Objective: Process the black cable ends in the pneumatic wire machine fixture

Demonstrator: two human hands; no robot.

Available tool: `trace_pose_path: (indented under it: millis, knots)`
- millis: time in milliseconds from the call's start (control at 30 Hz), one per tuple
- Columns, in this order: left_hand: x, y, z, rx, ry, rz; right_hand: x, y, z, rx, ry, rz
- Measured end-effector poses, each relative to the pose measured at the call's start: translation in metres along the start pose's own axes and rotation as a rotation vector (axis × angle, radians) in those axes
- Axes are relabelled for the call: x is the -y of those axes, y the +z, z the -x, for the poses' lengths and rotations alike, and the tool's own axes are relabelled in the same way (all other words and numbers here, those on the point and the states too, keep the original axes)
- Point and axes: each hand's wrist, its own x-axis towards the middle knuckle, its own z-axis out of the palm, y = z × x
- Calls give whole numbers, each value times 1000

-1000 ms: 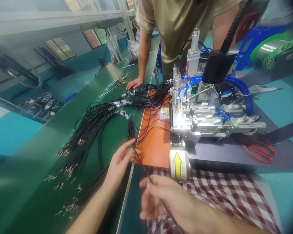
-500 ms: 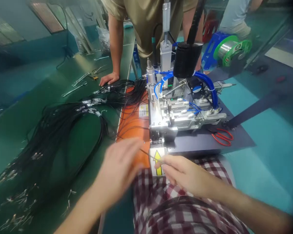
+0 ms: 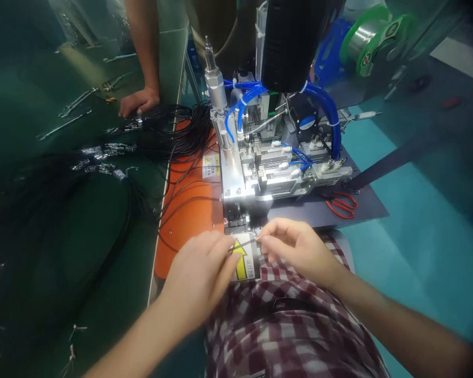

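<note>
A thin black cable point(image 3: 245, 243) spans the short gap between my two hands, above a white label point(image 3: 250, 268) with a yellow arrow. My left hand point(image 3: 205, 265) is closed on the cable, its fingertips over the arrow. At the cable's tip, where copper-coloured wire ends show, the fingers of my right hand point(image 3: 294, 247) pinch it. Just beyond both hands stands the metal machine point(image 3: 276, 181) with blue air tubes. Its orange plate point(image 3: 191, 220) lies beside my left hand, with several black cables running across it.
A bundle of black cables point(image 3: 193, 134) lies on the green table point(image 3: 142, 286) to the left. A co-worker's hand point(image 3: 140, 101) rests beyond it. Red-handled scissors point(image 3: 342, 205) lie on the dark base at right. A spool of wire point(image 3: 366, 39) stands behind.
My view has shifted, so the machine sits further left and larger. My left hand has come closer to my right and closed on the cable; my right hand now pinches its copper-coloured end.
</note>
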Motion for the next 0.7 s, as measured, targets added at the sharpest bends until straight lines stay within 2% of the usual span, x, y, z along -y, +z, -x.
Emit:
trace_pose_path:
  millis: [133, 267, 400, 700]
  knots:
    - [-14, -2, -24, 149, -148, 407, 1, -2, -4, -29, -111, 115]
    - [-6, 6, -36, 141, -260, 691, -4, -11, -10, -70, -51, 39]
    - [2, 14, -35, 92, -319, 772, -6, -10, -13, -101, -23, 16]
    - [4, 18, -32, 15, -304, 766, -2, 5, -16, -63, 23, -54]
